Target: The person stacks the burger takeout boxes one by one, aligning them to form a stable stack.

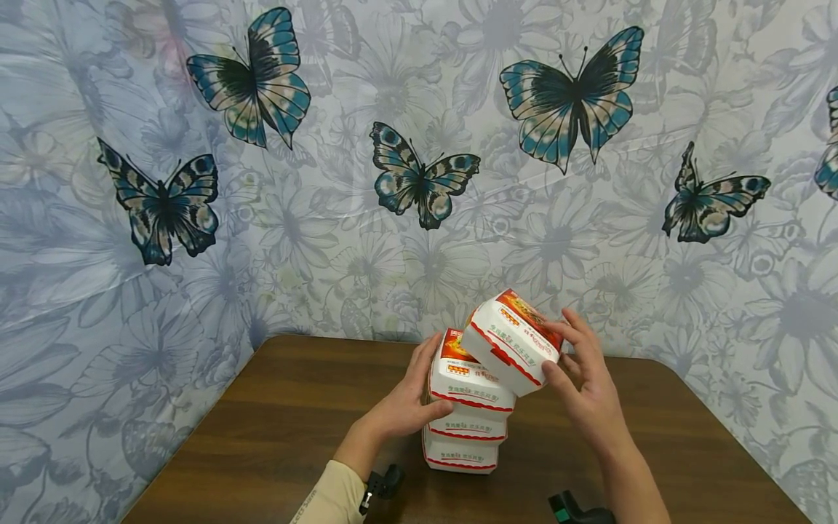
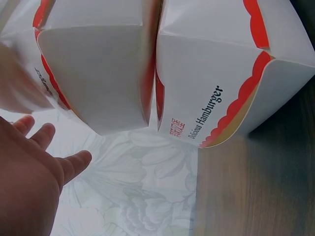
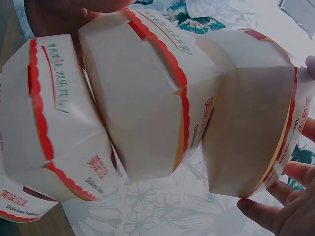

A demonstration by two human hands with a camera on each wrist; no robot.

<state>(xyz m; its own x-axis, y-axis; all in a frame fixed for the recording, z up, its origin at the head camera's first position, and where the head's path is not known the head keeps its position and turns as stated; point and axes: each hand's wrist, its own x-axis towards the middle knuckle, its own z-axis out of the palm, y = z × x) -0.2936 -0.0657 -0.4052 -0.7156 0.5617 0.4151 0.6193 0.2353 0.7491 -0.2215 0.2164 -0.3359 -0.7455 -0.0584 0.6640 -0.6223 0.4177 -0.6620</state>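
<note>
Three white paper hamburger boxes (image 1: 466,424) with red scalloped edges stand stacked on the table. A fourth hamburger box (image 1: 511,342) sits tilted over the top of the stack, its right side raised. My right hand (image 1: 589,389) holds this tilted box by its right end, thumb in front and fingers at the far side. Against the stack's left side rests my left hand (image 1: 409,397), with its thumb across the front. In the left wrist view, the left hand's fingers (image 2: 76,164) look straight and spread. The right wrist view shows the tilted box (image 3: 248,123) touching the box beside it.
The brown wooden table (image 1: 314,386) extends to both sides of the stack. Behind it hangs a pale floral cloth (image 1: 340,276) with printed butterflies. Dark wrist devices (image 1: 386,482) show near the front.
</note>
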